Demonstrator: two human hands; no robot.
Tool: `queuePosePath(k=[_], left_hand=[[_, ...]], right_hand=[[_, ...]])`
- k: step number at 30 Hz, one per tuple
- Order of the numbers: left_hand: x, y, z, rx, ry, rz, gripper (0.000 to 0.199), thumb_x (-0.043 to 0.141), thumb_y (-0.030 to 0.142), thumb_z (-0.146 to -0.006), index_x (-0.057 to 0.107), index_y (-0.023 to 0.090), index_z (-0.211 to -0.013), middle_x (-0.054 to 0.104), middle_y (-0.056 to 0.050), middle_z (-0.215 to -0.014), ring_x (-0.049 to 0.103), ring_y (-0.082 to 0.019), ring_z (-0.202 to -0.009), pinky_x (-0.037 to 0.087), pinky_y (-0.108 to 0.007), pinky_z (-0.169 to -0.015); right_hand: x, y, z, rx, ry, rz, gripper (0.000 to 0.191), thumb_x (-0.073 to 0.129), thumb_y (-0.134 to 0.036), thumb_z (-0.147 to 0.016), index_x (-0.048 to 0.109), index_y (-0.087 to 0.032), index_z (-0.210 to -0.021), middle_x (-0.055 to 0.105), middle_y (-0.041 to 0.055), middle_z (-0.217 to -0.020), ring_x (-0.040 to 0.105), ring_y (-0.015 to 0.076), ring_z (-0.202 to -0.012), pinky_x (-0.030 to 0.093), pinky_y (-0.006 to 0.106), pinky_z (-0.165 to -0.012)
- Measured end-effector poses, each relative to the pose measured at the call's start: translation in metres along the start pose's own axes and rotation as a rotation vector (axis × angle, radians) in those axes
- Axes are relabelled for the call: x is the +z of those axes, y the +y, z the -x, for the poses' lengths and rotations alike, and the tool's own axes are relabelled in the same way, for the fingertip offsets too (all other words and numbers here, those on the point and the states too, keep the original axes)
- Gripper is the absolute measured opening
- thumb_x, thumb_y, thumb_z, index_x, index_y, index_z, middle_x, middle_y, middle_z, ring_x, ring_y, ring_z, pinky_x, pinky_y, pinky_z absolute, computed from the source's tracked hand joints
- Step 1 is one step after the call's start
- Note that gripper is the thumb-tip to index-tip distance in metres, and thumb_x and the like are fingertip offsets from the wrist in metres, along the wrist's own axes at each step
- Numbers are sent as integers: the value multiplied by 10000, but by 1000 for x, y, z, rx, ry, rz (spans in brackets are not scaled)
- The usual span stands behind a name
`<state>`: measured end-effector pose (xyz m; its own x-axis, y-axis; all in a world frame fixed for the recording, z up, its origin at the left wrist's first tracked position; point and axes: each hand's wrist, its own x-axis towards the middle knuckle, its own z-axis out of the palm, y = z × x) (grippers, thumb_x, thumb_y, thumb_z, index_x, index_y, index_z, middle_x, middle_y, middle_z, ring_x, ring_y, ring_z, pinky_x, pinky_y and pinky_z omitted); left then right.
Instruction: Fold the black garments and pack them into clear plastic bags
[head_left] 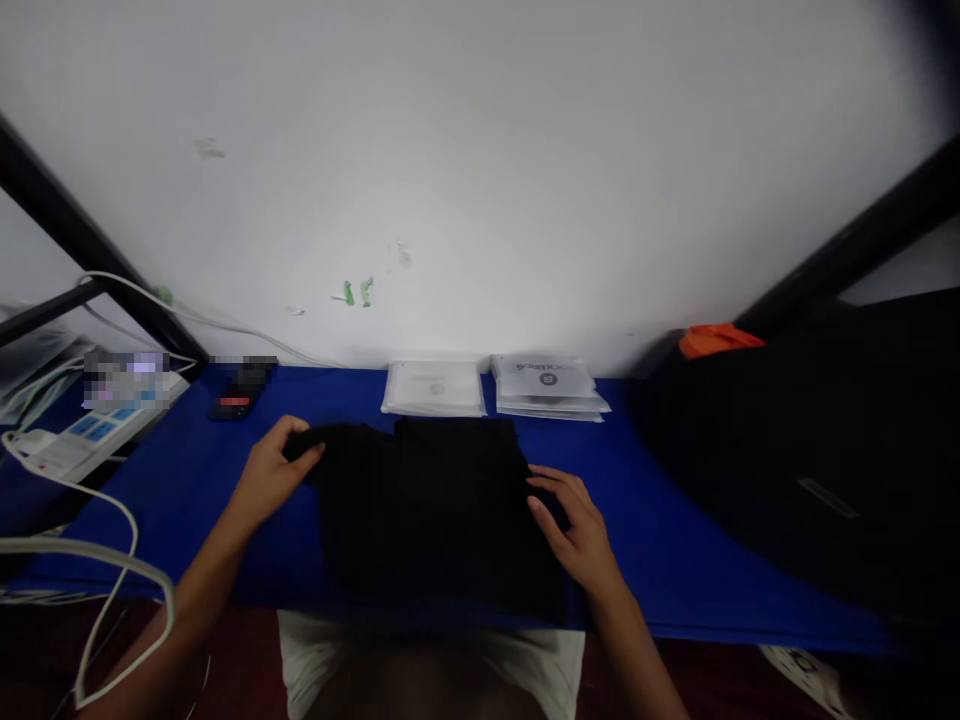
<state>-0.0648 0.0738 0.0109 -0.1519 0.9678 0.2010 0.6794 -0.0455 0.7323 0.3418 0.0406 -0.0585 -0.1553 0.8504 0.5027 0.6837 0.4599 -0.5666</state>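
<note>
A dark, folded black garment (427,510) lies flat on the blue table cover in front of me. Its exact kind is lost in the darkness of the fabric. At its upper left corner, my left hand (281,465) pinches a bunched bit of the cloth between thumb and fingers. My right hand (574,525) rests against the garment's right edge, fingertips touching it, with the thumb apart from the fingers.
Behind the garment lie a flat white plastic pouch (435,388) and a stack of printed pouches (551,385). A black phone (244,388), a white power strip (97,430) and loose white cables (131,560) are at left. A large black cloth heap (787,450) with an orange piece (720,340) occupies the right.
</note>
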Motion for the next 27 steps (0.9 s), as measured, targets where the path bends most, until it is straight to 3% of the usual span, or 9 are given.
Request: queuePosePath(k=[2, 4, 8, 10, 11, 15, 18, 21, 27], left_hand=[[9, 9, -3, 3, 225, 59, 311, 658, 460, -753, 557, 203, -894, 588, 16, -804, 579, -168, -746, 464, -268, -668], [23, 19, -1, 69, 249, 96, 331, 662, 451, -775, 571, 204, -977, 625, -11, -899, 614, -190, -835, 500, -306, -755], [47, 30, 11, 273, -260, 99, 347, 631, 419, -844, 582, 229, -1131, 668, -50, -1091, 645, -216, -1007, 510, -377, -923], [53, 25, 16, 306, -390, 110, 325, 570, 418, -899, 575, 246, -1175, 661, -52, -1149, 637, -212, -1069, 495, -391, -974], [54, 20, 18, 299, -351, 109, 299, 525, 415, -927, 578, 246, -1168, 657, -53, -1149, 632, -209, -1078, 491, -398, -985], [61, -5, 22, 204, 34, -39, 365, 499, 473, -915, 568, 197, -1144, 584, -103, -1144, 581, -263, -1097, 484, -472, -976], [69, -19, 25, 141, 39, -233, 462, 575, 570, -833, 610, 170, -1061, 529, -141, -1193, 500, -344, -1165, 453, -552, -980], [75, -19, 24, 164, -1, -312, 403, 663, 544, -766, 627, 168, -904, 530, -147, -1199, 468, -373, -1178, 430, -563, -995], [70, 19, 16, 330, 200, -137, 129, 629, 259, -817, 539, 211, -895, 546, -98, -1170, 507, -281, -1132, 433, -488, -993]], right_hand=[[1, 0, 0, 2, -4, -6, 195, 546, -318, -938, 602, -251, -1112, 626, 89, -1194, 575, 258, -1105, 482, 462, -940], [1, 0, 0, 4, -10, -15, 199, 547, -323, -938, 601, -252, -1116, 626, 88, -1196, 576, 257, -1107, 484, 461, -941], [2, 1, 1, 15, -19, -24, 205, 545, -333, -938, 603, -252, -1117, 628, 88, -1198, 579, 258, -1111, 488, 462, -944], [2, 0, 2, 16, -21, -29, 207, 543, -342, -938, 609, -250, -1111, 634, 90, -1188, 585, 260, -1103, 495, 463, -935], [2, 0, 2, 16, -20, -33, 206, 543, -345, -938, 612, -250, -1107, 639, 90, -1180, 590, 261, -1097, 499, 462, -930], [2, -1, 0, 12, -11, -51, 192, 547, -345, -937, 621, -253, -1089, 655, 84, -1148, 601, 256, -1078, 507, 455, -922], [2, -2, -1, 8, -12, -61, 184, 550, -345, -936, 626, -254, -1076, 661, 81, -1133, 604, 252, -1072, 507, 449, -920], [2, -2, -2, 11, -9, -68, 187, 545, -358, -938, 635, -250, -1061, 667, 80, -1119, 609, 251, -1063, 510, 443, -916], [1, -4, -2, 14, -7, -72, 185, 528, -353, -947, 637, -246, -1050, 671, 81, -1105, 613, 248, -1054, 512, 445, -910]])
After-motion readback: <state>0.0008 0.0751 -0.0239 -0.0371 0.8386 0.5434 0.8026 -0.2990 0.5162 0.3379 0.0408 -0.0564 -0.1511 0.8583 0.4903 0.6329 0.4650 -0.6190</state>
